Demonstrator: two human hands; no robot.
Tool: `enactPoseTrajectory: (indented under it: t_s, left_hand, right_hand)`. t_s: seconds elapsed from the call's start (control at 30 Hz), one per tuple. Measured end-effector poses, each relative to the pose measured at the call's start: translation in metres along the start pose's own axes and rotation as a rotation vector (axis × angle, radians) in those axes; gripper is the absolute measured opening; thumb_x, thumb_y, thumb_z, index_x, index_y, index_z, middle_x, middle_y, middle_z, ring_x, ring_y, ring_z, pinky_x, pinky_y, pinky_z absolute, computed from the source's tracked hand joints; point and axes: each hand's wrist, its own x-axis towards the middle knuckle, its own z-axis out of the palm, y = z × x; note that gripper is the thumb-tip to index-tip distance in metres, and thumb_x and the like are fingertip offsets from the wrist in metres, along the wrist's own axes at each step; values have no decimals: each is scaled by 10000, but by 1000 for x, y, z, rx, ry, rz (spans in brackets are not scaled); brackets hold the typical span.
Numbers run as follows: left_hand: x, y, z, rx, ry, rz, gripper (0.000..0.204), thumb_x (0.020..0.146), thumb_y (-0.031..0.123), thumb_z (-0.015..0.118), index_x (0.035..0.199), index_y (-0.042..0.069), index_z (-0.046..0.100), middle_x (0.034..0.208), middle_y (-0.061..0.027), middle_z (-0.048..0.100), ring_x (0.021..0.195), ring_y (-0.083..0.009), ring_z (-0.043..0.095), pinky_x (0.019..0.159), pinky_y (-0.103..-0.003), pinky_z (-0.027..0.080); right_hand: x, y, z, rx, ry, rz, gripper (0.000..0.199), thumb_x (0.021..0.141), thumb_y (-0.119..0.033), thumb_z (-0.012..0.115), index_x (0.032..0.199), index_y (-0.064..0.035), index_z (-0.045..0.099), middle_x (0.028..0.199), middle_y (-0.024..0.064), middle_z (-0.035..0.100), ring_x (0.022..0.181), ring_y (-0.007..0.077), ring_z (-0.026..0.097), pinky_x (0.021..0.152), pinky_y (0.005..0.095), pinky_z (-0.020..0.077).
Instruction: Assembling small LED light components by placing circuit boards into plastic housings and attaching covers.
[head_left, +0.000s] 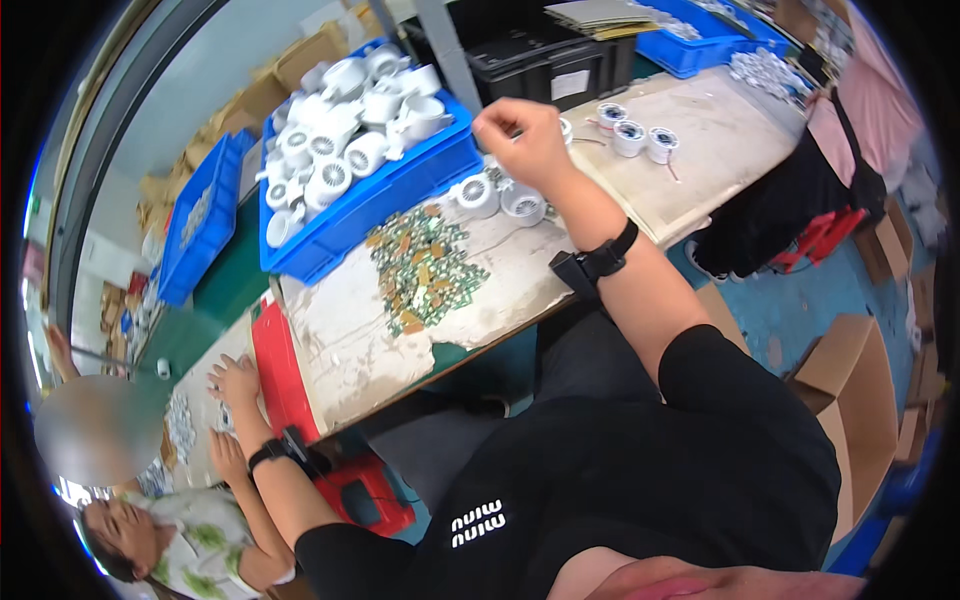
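My right hand (525,140) is raised above the table beside the right corner of a blue crate (375,200). Its fingers are curled in; what they hold, if anything, is hidden. Just below it stand white round plastic housings (522,204) with slotted grilles. More white housings (332,178) fill the crate in a heap. Between crate and table edge lies a loose pile of small green and brown circuit boards (425,270). On the far left, my left hand (235,381) has its fingers spread, next to a red panel (280,365), with nothing visible in it.
Small white round parts with wires (628,138) stand toward the right. A black bin (550,70) is behind. A co-worker (190,540) sits at lower left, hand (228,457) close to mine. Cardboard boxes (850,410) and another person (840,160) are to the right.
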Motion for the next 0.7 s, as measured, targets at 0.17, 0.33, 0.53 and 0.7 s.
enactPoseTrajectory:
  t_s: [0.17, 0.33, 0.53, 0.7]
  left_hand:
    - [-12, 65, -122, -793, 198, 170, 304, 897, 212, 660, 1135, 28, 703, 1043, -195, 737, 933, -393, 713, 843, -461, 555]
    - [-36, 167, -233, -1339, 338, 452, 81, 885, 95, 692, 936, 34, 706, 896, -159, 727, 759, -282, 717, 686, -363, 549]
    - [-79, 270, -302, -1470, 254, 829, 171, 857, 181, 734, 994, 80, 734, 898, -102, 717, 763, -308, 700, 719, -401, 569]
    - [-127, 351, -301, -1306, 184, 1094, 533, 821, 226, 770, 1308, 62, 630, 1322, -152, 615, 1199, -334, 592, 946, -431, 525]
  right_hand:
    - [30, 13, -117, -1388, -421, 655, 441, 843, -417, 743, 1179, -130, 742, 1347, 142, 659, 1224, 362, 621, 1000, 490, 492]
    - [18, 42, -168, -1565, -472, 643, 430, 833, -432, 735, 1144, -136, 758, 1175, 140, 742, 1193, 350, 654, 1028, 510, 456]
    - [11, -14, -110, -955, 37, 211, 393, 834, -344, 736, 1089, -45, 735, 1004, 130, 764, 929, 281, 722, 822, 424, 538]
    - [-2, -43, -37, -103, 8, 146, 419, 764, -161, 814, 1134, -18, 681, 927, 45, 732, 786, 62, 627, 642, 226, 473]
